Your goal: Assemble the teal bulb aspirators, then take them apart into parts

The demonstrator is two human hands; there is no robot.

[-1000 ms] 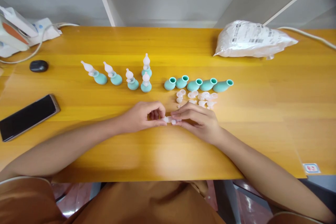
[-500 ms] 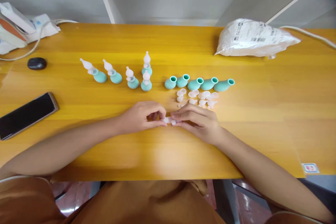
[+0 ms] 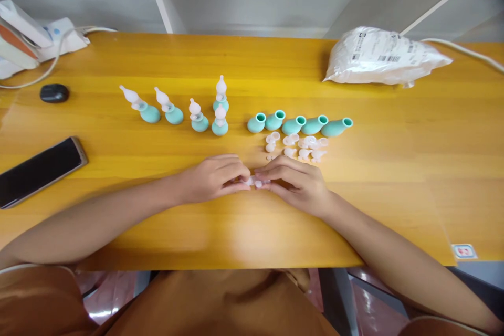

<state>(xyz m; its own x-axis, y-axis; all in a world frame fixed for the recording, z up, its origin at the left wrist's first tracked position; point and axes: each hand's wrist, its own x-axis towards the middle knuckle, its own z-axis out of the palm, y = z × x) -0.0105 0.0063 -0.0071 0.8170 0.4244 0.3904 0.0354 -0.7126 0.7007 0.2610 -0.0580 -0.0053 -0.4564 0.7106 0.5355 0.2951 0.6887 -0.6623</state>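
Observation:
My left hand [image 3: 214, 178] and my right hand [image 3: 295, 181] meet fingertip to fingertip at the table's middle, both pinching a small clear plastic piece [image 3: 252, 182], mostly hidden by fingers. Just beyond my right hand lies a cluster of several loose clear tips [image 3: 301, 147]. Behind them, several open teal bulbs [image 3: 299, 125] lie in a row. To the left stand several teal bulbs fitted with clear tips [image 3: 197, 115].
The yellow wooden table [image 3: 394, 178] also carries a black phone [image 3: 37, 170] at the left, a small black case [image 3: 54, 93], a white device with a cable [image 3: 23, 42] at the far left corner, and a white plastic bag [image 3: 380, 58] at the back right.
My left hand's fingers have curled down closer over the clear piece, tightening the pinch against my right hand. Nothing else on the table has moved.

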